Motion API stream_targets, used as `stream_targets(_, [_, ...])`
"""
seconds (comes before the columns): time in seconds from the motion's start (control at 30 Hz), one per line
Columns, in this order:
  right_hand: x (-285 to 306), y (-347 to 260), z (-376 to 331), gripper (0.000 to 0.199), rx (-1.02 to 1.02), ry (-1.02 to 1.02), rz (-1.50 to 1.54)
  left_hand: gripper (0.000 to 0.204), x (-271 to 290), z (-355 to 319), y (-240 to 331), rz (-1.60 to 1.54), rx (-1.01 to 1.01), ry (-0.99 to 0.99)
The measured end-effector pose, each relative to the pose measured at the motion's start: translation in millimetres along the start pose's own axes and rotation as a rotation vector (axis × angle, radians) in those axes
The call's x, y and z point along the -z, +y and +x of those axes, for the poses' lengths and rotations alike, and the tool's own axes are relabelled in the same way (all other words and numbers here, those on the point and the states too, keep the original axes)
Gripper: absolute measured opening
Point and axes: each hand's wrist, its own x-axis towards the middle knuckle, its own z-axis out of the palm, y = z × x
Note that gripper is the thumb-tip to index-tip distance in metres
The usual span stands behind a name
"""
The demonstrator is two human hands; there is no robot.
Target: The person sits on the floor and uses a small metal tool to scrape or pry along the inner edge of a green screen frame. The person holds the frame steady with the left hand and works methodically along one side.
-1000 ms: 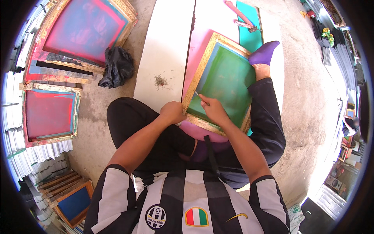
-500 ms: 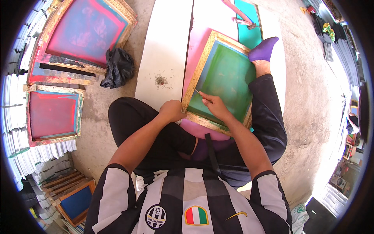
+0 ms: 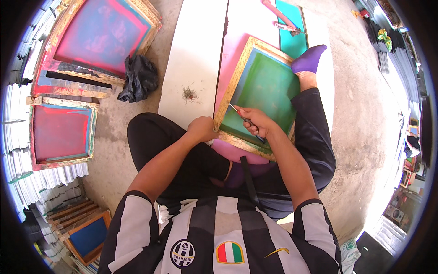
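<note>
A wooden-framed printing screen [image 3: 265, 98] with green mesh and a blue border lies tilted in front of me, by my right foot. My left hand [image 3: 201, 129] is closed around its lower left corner. In my right hand [image 3: 255, 119], over the mesh, is a screwdriver [image 3: 247, 121] with a red and black handle. Its thin metal tip points up and left at the frame's left wooden bar; whether it touches the wood I cannot tell. Left of the screen, a small pile of thin metal bits [image 3: 190, 94], perhaps staples, rests on a white board [image 3: 182, 68].
Pliers [image 3: 287, 27] with a pinkish handle lie beyond the screen on a teal panel [image 3: 292, 43]. At left are a large framed screen [image 3: 102, 39], a smaller red one [image 3: 61, 132] and a crumpled black plastic bag [image 3: 139, 80]. White stacked sheets [image 3: 23, 155] line the left side.
My right hand has turned over, so the screwdriver's handle now shows beneath it and more of the shaft is visible. My left hand and the screen have stayed put.
</note>
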Motion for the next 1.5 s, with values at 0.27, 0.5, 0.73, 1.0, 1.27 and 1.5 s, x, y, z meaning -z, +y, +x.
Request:
stream_targets(0.27, [-32, 2, -21, 0.040, 0.345, 0.480, -0.769, 0.056, -5, 0, -4, 0.006, -0.008, 0.040])
stream_targets(0.5, [-32, 2, -17, 0.040, 0.329, 0.485, -0.884, 0.055, 1, -3, 1, -0.022, -0.013, 0.028])
stream_targets(0.73, [-36, -6, -25, 0.041, 0.287, 0.480, -0.946, 0.053, 5, -4, 3, -0.019, -0.005, -0.007])
stream_targets(1.0, [-55, -33, -34, 0.044, 0.128, 0.454, -1.082, 0.051, 5, -6, 6, -0.010, 0.013, -0.015])
stream_targets(1.27, [-27, -1, -5, 0.045, 0.261, 0.291, -0.572, 0.054, 3, 1, 6, 0.002, -0.002, -0.033])
stream_targets(1.5, [-41, -21, -28, 0.043, 0.201, 0.412, -0.905, 0.052, 2, -3, 2, -0.005, -0.024, 0.022])
